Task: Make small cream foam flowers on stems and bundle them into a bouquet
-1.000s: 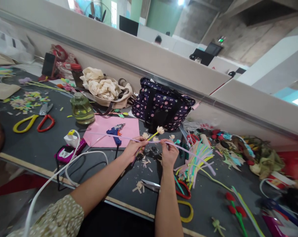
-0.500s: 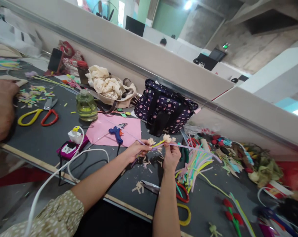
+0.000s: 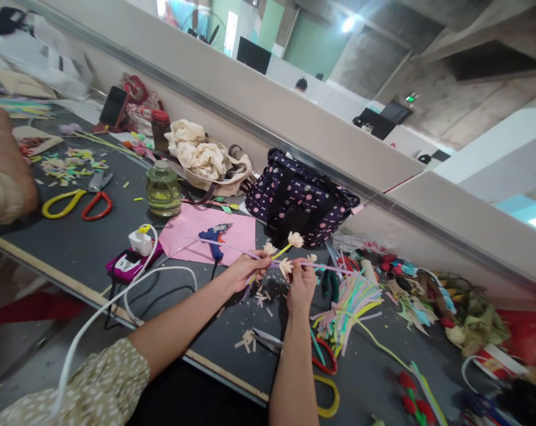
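My left hand (image 3: 249, 271) is closed around the stems of a small bunch of pipe-cleaner flowers with cream heads. One cream flower (image 3: 296, 239) stands up on a yellow stem, and another cream flower (image 3: 286, 268) sits between my hands. My right hand (image 3: 301, 290) pinches a long light-purple pipe cleaner (image 3: 330, 268), which runs across both hands and sticks out on each side. Below the hands lie cut scraps (image 3: 246, 341) and scissors (image 3: 325, 357) with red and yellow handles, partly behind my right forearm.
A blue glue gun (image 3: 212, 239) rests on pink paper (image 3: 244, 228). Nearby are a glass jar (image 3: 162, 192), a power strip (image 3: 128, 263) with a white cable, a dotted bag (image 3: 268, 198) and bundled pipe cleaners (image 3: 350, 305). Another person's arm (image 3: 8, 160) is at the left.
My right hand has moved slightly down and left, off the yellow-stemmed flower and onto the purple pipe cleaner. That flower now stands free above the hands. The camera view has shifted slightly.
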Available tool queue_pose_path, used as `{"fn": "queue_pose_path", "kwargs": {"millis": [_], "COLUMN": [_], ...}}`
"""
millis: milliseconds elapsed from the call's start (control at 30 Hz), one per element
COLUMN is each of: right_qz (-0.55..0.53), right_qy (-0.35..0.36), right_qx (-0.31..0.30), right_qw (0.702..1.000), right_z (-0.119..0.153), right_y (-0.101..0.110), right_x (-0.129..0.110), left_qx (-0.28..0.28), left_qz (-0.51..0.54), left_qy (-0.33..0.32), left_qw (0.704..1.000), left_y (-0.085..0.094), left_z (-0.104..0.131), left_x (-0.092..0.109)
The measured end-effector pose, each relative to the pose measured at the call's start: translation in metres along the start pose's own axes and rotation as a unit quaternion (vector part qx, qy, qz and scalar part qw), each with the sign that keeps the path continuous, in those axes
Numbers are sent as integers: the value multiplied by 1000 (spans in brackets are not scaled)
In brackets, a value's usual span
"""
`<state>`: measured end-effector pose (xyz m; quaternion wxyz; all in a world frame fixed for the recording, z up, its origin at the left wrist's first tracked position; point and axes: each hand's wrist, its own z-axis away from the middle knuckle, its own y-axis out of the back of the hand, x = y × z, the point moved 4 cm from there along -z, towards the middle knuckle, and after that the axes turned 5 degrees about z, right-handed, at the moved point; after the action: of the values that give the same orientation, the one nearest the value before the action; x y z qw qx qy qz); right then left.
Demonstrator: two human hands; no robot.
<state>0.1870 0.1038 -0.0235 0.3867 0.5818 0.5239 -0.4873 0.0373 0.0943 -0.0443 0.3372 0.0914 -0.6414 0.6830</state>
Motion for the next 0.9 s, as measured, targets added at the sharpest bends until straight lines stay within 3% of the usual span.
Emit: {"fn": "queue_pose_path", "kwargs": {"millis": [267,467,633,767,900], "right_qz": [-57,-125,-170,-109,2], "right_qy": [-95,-101,-99,-87,-27], "right_qx": [-82,-34,-28,-82,-58], "right_qw": [990,986,980,987,998], "right_z": [5,7,9,14,16], "right_y": [-20,-20,-17,-23,-23], "right_x": [19,17,4,3,6], "left_qx": [-40,-89,-79,-73,-47], "left_qz": [164,186,157,119,75], "left_qy": [10,70,54,43,34], "left_qw": [986,976,983,989,995], "left_y": [-5,-16,-15,-11,-10], "left_z": [2,8,9,5,5], "left_x": [1,-13,-11,-9,-7]}}
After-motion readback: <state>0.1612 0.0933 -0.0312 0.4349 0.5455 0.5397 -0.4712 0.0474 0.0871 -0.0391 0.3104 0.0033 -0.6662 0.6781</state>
